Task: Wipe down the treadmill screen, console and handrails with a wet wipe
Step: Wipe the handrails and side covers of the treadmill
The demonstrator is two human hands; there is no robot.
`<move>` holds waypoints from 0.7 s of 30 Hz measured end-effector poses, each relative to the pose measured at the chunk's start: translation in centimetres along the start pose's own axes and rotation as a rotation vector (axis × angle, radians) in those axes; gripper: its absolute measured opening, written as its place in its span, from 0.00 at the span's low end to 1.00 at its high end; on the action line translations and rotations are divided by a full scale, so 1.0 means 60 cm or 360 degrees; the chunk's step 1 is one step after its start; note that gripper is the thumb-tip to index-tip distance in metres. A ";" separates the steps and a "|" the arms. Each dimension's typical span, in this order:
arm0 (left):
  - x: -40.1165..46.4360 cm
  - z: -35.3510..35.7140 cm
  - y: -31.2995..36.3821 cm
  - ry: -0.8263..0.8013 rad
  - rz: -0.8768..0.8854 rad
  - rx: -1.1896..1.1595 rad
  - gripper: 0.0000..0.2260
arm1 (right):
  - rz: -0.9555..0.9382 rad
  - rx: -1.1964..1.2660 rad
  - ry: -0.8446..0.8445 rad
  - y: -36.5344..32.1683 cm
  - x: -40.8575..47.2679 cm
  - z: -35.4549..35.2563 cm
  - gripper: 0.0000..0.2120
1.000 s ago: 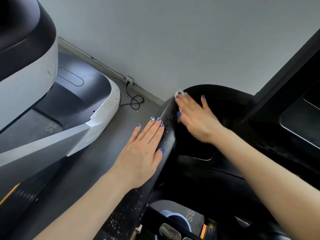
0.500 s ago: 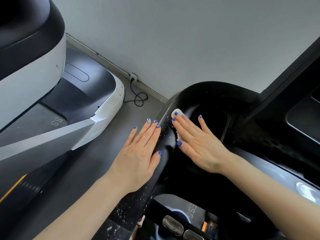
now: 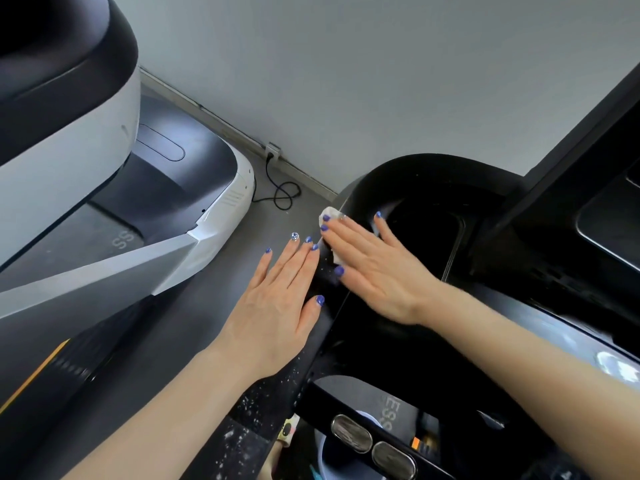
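Right hand [image 3: 374, 271] at centre frame, fingers flat, pressing wipe [image 3: 329, 216] on black rail [image 3: 311, 344], left hand [image 3: 277, 306] flat beside it, holding nothing

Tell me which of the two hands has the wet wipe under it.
The right hand: the crumpled white wet wipe peeks out beneath its flat fingers on the black treadmill handrail. The left hand rests flat on the same rail, no wipe showing under it.

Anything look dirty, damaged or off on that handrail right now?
Yes: white specks litter the black treadmill handrail below the left hand. The right hand presses the white wet wipe further up, so that lower stretch looks unwiped.
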State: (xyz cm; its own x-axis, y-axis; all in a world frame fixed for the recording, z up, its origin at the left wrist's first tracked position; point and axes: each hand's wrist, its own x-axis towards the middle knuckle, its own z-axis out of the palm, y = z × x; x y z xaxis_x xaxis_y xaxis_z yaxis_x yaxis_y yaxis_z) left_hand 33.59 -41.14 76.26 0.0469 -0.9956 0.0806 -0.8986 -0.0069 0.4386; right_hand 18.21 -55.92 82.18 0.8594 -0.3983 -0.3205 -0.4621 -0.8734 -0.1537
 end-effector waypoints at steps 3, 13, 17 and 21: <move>0.000 0.001 0.001 0.0010 -0.0006 -0.0019 0.28 | 0.0102 -0.0194 0.0017 0.072 0.048 -0.022 0.30; -0.031 -0.009 -0.002 0.0023 -0.0131 0.0081 0.30 | -0.0097 -0.0163 -0.0037 0.022 0.080 -0.027 0.34; -0.034 -0.008 -0.003 0.0038 -0.0145 0.0061 0.30 | -0.0260 -0.0246 -0.0152 0.069 0.083 -0.048 0.36; -0.034 -0.007 -0.002 0.0026 -0.0144 0.0036 0.30 | 0.0220 -0.0276 -0.0079 0.120 0.113 -0.054 0.27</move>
State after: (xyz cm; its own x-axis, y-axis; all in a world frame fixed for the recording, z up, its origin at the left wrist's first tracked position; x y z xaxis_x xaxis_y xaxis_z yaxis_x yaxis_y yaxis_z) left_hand 33.79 -39.06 76.44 0.1356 -0.9892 0.0562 -0.8999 -0.0993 0.4246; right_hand 21.41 -65.80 81.95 0.7767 -0.5070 -0.3739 -0.5265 -0.8483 0.0566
